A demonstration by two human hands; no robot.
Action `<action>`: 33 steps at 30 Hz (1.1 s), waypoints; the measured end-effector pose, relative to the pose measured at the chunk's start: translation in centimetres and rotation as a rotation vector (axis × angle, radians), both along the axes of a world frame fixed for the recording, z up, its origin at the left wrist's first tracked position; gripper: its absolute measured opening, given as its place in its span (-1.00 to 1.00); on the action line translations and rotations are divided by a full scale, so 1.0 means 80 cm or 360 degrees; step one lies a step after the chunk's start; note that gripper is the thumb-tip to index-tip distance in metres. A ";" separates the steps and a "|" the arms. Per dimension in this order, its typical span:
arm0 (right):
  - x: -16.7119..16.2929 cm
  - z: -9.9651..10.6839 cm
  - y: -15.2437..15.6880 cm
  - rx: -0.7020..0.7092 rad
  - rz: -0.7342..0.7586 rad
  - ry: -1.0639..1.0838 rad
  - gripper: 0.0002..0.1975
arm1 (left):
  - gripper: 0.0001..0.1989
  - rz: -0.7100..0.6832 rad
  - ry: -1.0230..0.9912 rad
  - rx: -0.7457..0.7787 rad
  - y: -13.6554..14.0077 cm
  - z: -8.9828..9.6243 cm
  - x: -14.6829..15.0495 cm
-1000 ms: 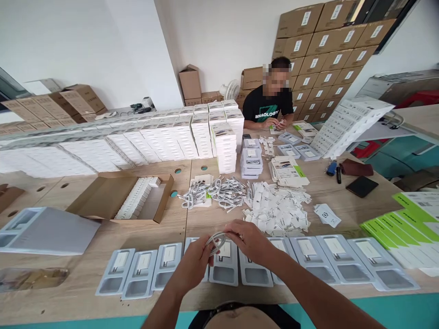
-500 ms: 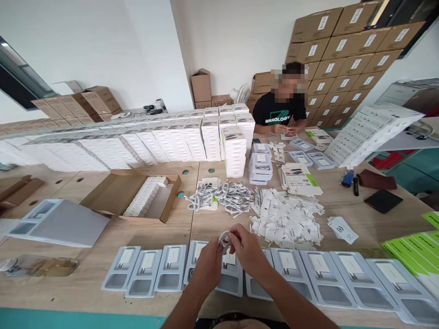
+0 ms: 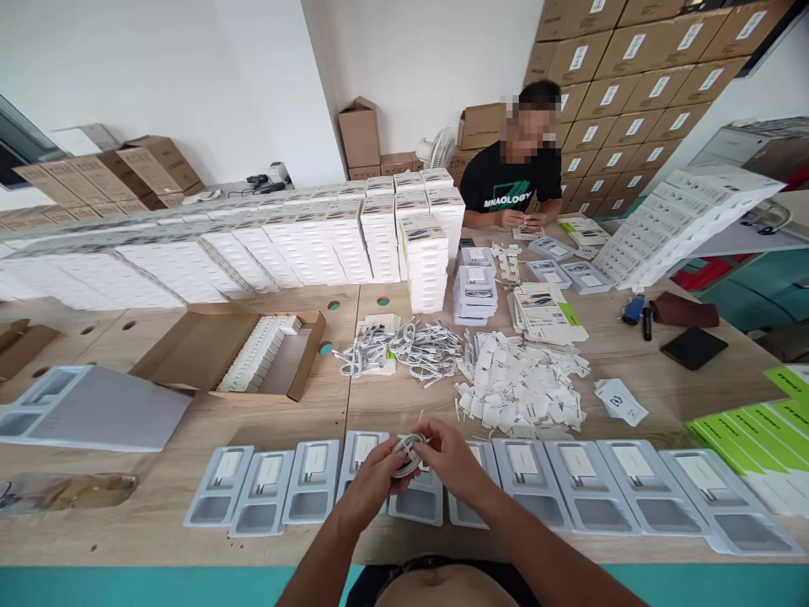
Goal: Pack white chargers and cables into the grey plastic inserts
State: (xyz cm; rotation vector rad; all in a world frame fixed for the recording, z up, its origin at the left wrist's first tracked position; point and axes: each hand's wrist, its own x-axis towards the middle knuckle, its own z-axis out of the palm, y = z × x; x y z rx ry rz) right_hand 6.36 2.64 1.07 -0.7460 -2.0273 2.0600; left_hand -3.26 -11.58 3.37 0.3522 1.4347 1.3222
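Observation:
A white charging cable [image 3: 409,456], wound into a small coil, sits between my two hands above the row of trays. My left hand [image 3: 374,474] grips the coil from the left side. On the other side, the fingers of my right hand [image 3: 446,455] pinch the same coil. A short cable end sticks up over it. Beneath lie grey plastic trays [image 3: 417,508], each with a white charger [image 3: 507,458] in its upper compartment where visible; my hands and forearms hide parts of the middle ones. Beyond is a heap of loose white cables [image 3: 426,347].
A pile of small white paper tags [image 3: 522,384] lies right of the cables. An open carton [image 3: 309,358] holds a row of white chargers. Stacked white boxes [image 3: 426,265] line the far side. A co-worker [image 3: 515,181] sits across the table. Green-and-white packaging [image 3: 752,438] lies at right.
The cable now shows as a rounder coil, with my left hand turned more under it. The whole view has tilted slightly downward.

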 end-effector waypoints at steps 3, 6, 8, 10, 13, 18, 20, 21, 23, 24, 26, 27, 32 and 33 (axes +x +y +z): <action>0.022 -0.007 0.003 0.0138 0.0193 -0.0048 -0.87 | -0.70 -0.0339 0.0321 -0.0105 -0.011 -0.007 0.000; 0.050 -0.033 -0.002 0.0297 0.0405 -0.0159 -0.91 | -0.73 -0.0540 0.0515 -0.0169 -0.029 -0.015 -0.002; 0.066 -0.060 -0.011 0.0640 0.0540 -0.0221 -0.93 | -0.74 -0.0547 0.0680 -0.0280 -0.045 -0.025 -0.004; 0.076 -0.087 -0.023 0.1000 0.0626 -0.0253 -0.94 | -0.74 -0.0519 0.0961 -0.0427 -0.059 -0.038 -0.004; 0.079 -0.119 -0.041 0.1256 0.0725 -0.0201 -0.92 | -0.81 -0.0590 0.1375 -0.0525 -0.073 -0.060 0.001; 0.073 -0.144 -0.051 0.1529 0.0958 0.0006 -0.86 | -0.85 -0.0972 0.1844 -0.0475 -0.070 -0.097 0.020; 0.073 -0.149 -0.049 0.1596 0.0995 0.0055 -0.86 | -0.87 -0.1034 0.1863 -0.0464 -0.066 -0.109 0.028; 0.074 -0.151 -0.048 0.1627 0.1006 0.0074 -0.85 | -0.85 -0.1063 0.1875 -0.0463 -0.064 -0.113 0.032; 0.075 -0.151 -0.050 0.1670 0.1038 0.0083 -0.84 | -0.81 -0.1127 0.1895 -0.0466 -0.061 -0.120 0.037; 0.076 -0.150 -0.052 0.1668 0.1054 0.0061 -0.83 | -0.79 -0.1156 0.1900 -0.0471 -0.059 -0.122 0.039; 0.073 -0.145 -0.055 0.1626 0.1082 -0.0014 -0.83 | -0.76 -0.1203 0.1893 -0.0490 -0.054 -0.125 0.041; 0.070 -0.141 -0.055 0.1591 0.1089 -0.0056 -0.83 | -0.75 -0.1217 0.1880 -0.0504 -0.051 -0.126 0.041; 0.017 -0.104 0.008 0.1484 0.0855 -0.0271 -0.86 | -0.83 -0.1239 0.1717 -0.0573 -0.035 -0.116 0.035; -0.001 -0.097 0.035 0.1470 0.0724 -0.0345 -0.81 | -0.84 -0.1235 0.1687 -0.0572 -0.032 -0.111 0.032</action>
